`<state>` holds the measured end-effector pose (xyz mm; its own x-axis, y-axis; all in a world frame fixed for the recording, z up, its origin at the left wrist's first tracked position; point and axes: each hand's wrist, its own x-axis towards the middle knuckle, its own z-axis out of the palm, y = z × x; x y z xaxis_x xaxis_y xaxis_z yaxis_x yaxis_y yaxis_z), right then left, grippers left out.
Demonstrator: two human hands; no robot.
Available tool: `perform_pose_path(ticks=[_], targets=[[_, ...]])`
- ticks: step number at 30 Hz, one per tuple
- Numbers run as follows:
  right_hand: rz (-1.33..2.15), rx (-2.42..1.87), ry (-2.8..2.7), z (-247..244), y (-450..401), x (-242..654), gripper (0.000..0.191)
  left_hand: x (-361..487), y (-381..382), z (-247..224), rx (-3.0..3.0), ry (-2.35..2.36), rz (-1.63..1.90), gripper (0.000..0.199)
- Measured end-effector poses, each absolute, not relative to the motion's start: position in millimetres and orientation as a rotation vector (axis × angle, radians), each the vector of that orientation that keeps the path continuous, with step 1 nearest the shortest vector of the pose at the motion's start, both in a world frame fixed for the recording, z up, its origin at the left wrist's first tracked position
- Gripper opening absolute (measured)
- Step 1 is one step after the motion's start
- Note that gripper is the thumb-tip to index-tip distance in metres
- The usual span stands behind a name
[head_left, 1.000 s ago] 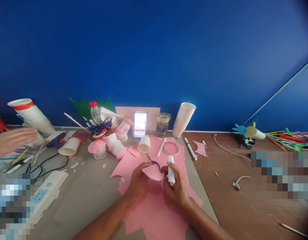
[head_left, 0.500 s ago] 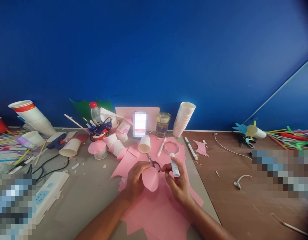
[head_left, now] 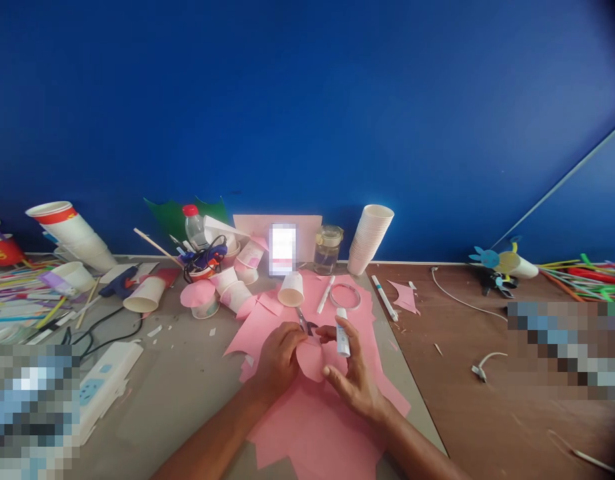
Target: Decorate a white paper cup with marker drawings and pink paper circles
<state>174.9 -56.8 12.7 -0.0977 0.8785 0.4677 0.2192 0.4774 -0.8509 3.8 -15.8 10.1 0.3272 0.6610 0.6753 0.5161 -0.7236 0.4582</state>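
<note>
My left hand [head_left: 280, 360] is shut on a rounded piece of pink paper [head_left: 311, 361], which curves toward my right hand [head_left: 352, 380]. My right hand grips a white squeeze tube [head_left: 343, 335] upright between its fingers. Small scissors with black loops [head_left: 304, 325] sit just beyond the paper, between my hands; I cannot tell which hand holds them. Both hands are above large, ragged pink paper sheets [head_left: 312, 427] on a grey tabletop [head_left: 172, 400].
A white paper cup [head_left: 291, 289] and a thin ring [head_left: 346, 297] lie on the pink sheets. Behind stand several cups, a glass jar [head_left: 328, 250] and a tall cup stack [head_left: 368, 240]. A glue gun [head_left: 121, 283] and a power strip [head_left: 104, 383] are to the left.
The pink piece has tilted and shifted right, toward my right hand. The tube now stands more upright. A hand at the far left, seen one second ago, has left the view.
</note>
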Motion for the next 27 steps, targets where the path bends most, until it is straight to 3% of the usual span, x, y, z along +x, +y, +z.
perform_pose_path(ticks=[5, 17, 22, 27], targets=[[0.637, -0.972, -1.765, 9.6, -58.6, 170.9, 0.078, 5.1, -17.8, 8.4, 2.452, 1.135, 1.242, 0.028], [0.138, -1.083, -1.813, -5.0, -51.8, 170.4, 0.062, 6.7, -20.4, 6.0, 2.395, 1.122, 1.236, 0.025], [0.212, -1.071, -1.657, 3.6, -49.2, 174.7, 0.054, 9.8, -22.0, 9.1, 2.065, 1.137, 1.232, 0.018], [0.535, -1.226, -1.38, 4.2, -45.3, 173.3, 0.043, 14.1, -22.3, 16.5, 1.649, 1.217, 1.034, 0.016]])
